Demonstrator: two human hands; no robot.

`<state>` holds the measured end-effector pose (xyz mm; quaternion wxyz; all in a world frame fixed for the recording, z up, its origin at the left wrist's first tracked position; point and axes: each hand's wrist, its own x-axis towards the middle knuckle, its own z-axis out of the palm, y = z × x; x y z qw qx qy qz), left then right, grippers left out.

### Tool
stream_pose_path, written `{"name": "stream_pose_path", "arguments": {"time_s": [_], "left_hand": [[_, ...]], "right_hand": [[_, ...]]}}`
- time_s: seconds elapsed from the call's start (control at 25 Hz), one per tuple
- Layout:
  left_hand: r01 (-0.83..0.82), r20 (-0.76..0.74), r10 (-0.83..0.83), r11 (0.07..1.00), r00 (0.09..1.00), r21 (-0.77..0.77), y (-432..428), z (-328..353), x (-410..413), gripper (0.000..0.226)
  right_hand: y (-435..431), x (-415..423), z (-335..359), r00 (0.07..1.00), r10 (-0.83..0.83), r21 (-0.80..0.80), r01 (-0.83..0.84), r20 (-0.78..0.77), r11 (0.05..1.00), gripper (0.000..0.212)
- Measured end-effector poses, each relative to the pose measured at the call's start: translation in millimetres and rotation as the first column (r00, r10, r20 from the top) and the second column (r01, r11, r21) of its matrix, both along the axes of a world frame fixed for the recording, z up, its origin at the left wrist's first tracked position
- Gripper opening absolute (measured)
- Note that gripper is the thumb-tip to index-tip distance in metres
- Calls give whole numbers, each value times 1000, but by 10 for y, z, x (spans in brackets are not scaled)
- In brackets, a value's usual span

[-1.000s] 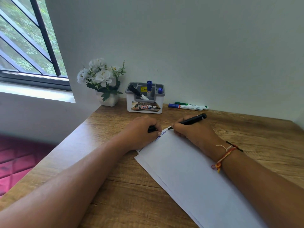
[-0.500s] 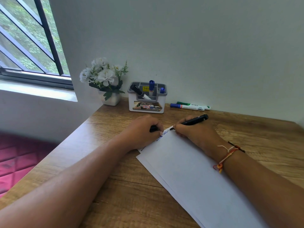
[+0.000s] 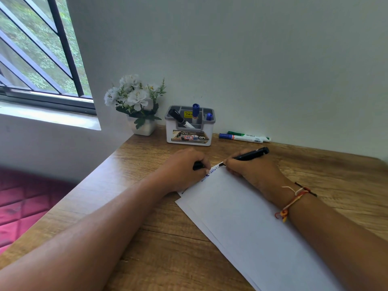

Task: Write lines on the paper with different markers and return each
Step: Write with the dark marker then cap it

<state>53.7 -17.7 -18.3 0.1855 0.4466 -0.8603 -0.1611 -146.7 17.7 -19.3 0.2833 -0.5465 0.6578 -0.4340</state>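
The black marker point(image 3: 249, 154) is in the right hand point(image 3: 255, 173), pinched near its front end between the thumb and curled fingers. Its barrel slants up and to the right, and its tip touches the far corner of the paper point(image 3: 241, 217). That hand rests with its heel and wrist on the sheet, the forearm running back to the lower right, with a thread bracelet point(image 3: 294, 200) round the wrist. The paper lies at a slant on the wooden table point(image 3: 147, 238), with a second sheet showing just under its left edge. A short line of small writing runs along its far edge between the two hands. The left hand point(image 3: 184, 171) lies knuckles up at the paper's far left edge, its fingers clenched round a black cap point(image 3: 197, 165) whose end pokes out toward the marker tip. Its forearm stretches back across the table to the lower left. Beyond the hands, against the wall, stands a white and grey holder point(image 3: 190, 141) with a black marker and two blue-capped ones in its compartments. Just right of it, a blue-capped marker point(image 3: 239, 138) and a green-capped marker point(image 3: 247, 135) lie side by side on the table. Left of the holder sits a small pot of white flowers point(image 3: 136, 101), near the window point(image 3: 42, 59).
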Motion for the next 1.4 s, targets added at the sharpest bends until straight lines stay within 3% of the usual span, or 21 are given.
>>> {"name": "stream_pose_path", "arguments": {"time_s": [0.64, 1.0, 1.28, 1.4], "left_hand": [[-8, -14, 8, 1000, 1000, 14, -2, -9, 6, 16], [-9, -19, 9, 1000, 1000, 15, -3, -12, 7, 16], [-6, -2, 6, 1000, 1000, 9, -3, 2, 8, 16], [-8, -8, 8, 1000, 1000, 7, -15, -21, 7, 15]], "right_hand": [[45, -1, 46, 998, -13, 34, 15, -55, 999, 10], [48, 8, 87, 997, -17, 33, 19, -74, 999, 24], [56, 24, 119, 996, -7, 32, 10, -90, 999, 14], [60, 18, 119, 997, -17, 59, 21, -70, 998, 23]]}}
